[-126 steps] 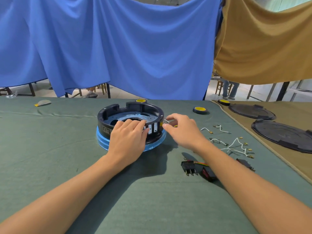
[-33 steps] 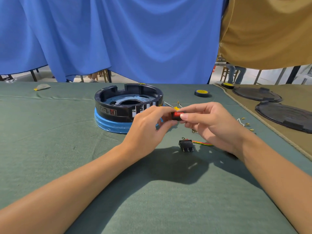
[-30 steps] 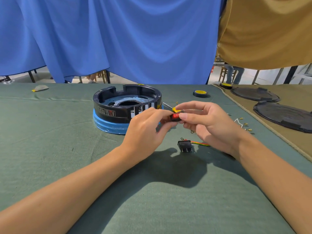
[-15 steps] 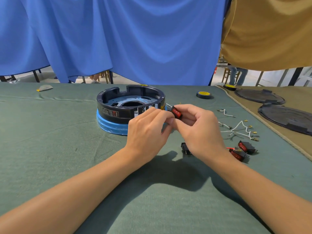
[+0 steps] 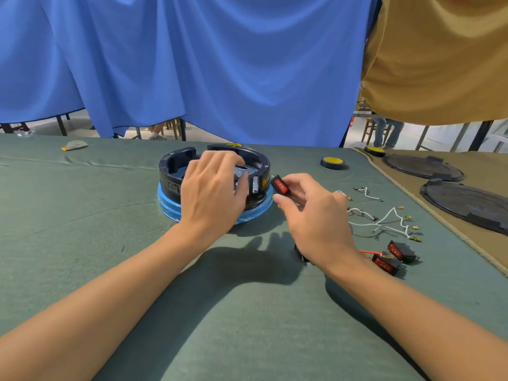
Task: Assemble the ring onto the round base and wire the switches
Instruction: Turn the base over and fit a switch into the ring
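Since approx. half a sec ago, the L hand (image 5: 211,193) has been taken off the switch and laid over the near wall of the black ring (image 5: 171,167). Its fingers are curled down inside the ring and the thumb is set against the outer face by a slot, so the wall is gripped. The ring is seated on the blue round base (image 5: 167,206), mid-table on the green cloth (image 5: 82,243). The red rocker switch (image 5: 280,186) is now pinched by the R hand (image 5: 316,215) alone, betw. thumb and forefinger, and held tilted just beside the ring's right side, not touching it.

White wires (image 5: 384,224) w/ brass terminals are scattered to the right. Two spare red switches (image 5: 384,264) are lying near the R forearm, and a dark part (image 5: 301,255) is half hidden under the R wrist. A yellow-topped tape roll (image 5: 332,162) is seen further back. Two black round covers (image 5: 467,204) are laid on the tan cloth at far right.
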